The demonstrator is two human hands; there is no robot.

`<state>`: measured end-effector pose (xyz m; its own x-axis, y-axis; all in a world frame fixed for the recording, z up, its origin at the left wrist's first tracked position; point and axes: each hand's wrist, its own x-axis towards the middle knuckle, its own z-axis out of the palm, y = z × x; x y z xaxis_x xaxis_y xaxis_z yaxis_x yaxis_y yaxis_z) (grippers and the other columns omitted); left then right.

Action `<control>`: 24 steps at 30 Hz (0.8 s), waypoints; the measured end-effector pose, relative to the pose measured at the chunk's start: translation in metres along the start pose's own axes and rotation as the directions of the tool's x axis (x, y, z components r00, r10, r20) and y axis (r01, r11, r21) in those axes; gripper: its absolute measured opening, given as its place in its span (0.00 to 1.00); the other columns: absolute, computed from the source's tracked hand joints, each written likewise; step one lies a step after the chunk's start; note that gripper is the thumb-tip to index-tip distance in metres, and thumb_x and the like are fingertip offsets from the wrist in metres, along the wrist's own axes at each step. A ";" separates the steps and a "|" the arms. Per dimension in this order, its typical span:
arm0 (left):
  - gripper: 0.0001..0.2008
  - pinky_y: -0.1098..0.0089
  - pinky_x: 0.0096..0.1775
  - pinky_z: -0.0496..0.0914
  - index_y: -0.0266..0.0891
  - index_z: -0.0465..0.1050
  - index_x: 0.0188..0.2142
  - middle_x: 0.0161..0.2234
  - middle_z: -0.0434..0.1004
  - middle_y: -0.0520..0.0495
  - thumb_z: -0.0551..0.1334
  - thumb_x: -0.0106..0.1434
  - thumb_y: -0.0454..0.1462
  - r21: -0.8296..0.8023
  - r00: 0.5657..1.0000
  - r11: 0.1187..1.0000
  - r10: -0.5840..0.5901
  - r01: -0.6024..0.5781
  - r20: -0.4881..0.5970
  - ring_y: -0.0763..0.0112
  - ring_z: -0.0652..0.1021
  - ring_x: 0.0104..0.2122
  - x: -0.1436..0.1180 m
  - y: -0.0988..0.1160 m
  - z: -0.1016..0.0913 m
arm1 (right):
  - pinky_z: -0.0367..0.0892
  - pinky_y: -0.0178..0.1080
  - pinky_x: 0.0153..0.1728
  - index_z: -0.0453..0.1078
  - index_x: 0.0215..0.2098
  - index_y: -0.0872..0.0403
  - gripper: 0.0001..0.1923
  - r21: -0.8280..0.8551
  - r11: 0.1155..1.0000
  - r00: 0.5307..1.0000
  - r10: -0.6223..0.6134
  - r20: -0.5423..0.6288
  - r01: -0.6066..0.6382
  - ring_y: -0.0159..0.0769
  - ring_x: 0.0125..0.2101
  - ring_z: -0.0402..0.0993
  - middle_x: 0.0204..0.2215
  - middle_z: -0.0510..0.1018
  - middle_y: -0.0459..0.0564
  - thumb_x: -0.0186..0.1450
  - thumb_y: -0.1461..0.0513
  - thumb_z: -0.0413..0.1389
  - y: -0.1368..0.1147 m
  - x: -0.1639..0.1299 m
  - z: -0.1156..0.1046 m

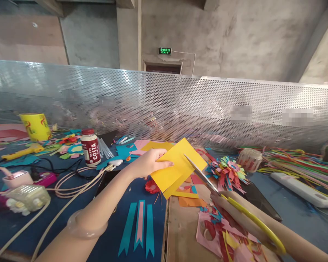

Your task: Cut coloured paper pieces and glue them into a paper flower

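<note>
My left hand (149, 162) holds a folded yellow paper sheet (177, 167) up over the table, pinching its left edge. My right hand (235, 213) grips scissors (205, 178) with yellow handles. The open blades touch the right side of the yellow sheet. Under the sheet lie orange and yellow paper offcuts (190, 198) and a small red paper flower (152, 186).
A Costa bottle (90, 146), a yellow tape roll (36, 126), a yellow glue gun (22, 151), cables (71, 182), teal and pink ribbon shapes (139, 225), a multicoloured paper flower (226, 171), coloured sticks (297, 162), a white power strip (300, 189) and a perforated metal screen (164, 102) surround me.
</note>
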<state>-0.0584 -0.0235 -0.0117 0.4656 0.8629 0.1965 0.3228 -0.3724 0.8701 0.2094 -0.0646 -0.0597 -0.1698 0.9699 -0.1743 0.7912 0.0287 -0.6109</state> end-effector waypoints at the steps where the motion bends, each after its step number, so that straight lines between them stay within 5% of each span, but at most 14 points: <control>1: 0.13 0.73 0.28 0.66 0.38 0.68 0.37 0.34 0.76 0.47 0.60 0.56 0.44 0.012 1.000 1.000 -0.002 0.002 -0.004 0.71 0.75 0.30 0.000 0.000 0.000 | 0.56 0.29 0.14 0.53 0.19 0.53 0.20 -0.008 1.000 1.000 -0.003 -0.001 0.003 0.26 0.11 0.59 0.12 0.57 0.40 0.60 0.47 0.43 -0.001 -0.001 0.000; 24: 0.15 0.71 0.31 0.68 0.39 0.70 0.37 0.38 0.76 0.46 0.61 0.54 0.45 0.026 1.000 1.000 0.004 -0.003 -0.026 0.67 0.76 0.35 0.006 -0.011 0.004 | 0.56 0.30 0.17 0.60 0.24 0.54 0.19 -0.104 0.994 0.999 0.029 -0.023 -0.031 0.27 0.15 0.60 0.15 0.57 0.41 0.60 0.49 0.41 -0.004 -0.002 -0.003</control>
<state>-0.0556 -0.0155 -0.0224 0.4454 0.8699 0.2118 0.3422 -0.3840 0.8576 0.2088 -0.0660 -0.0546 -0.1337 0.9756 -0.1744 0.8530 0.0237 -0.5214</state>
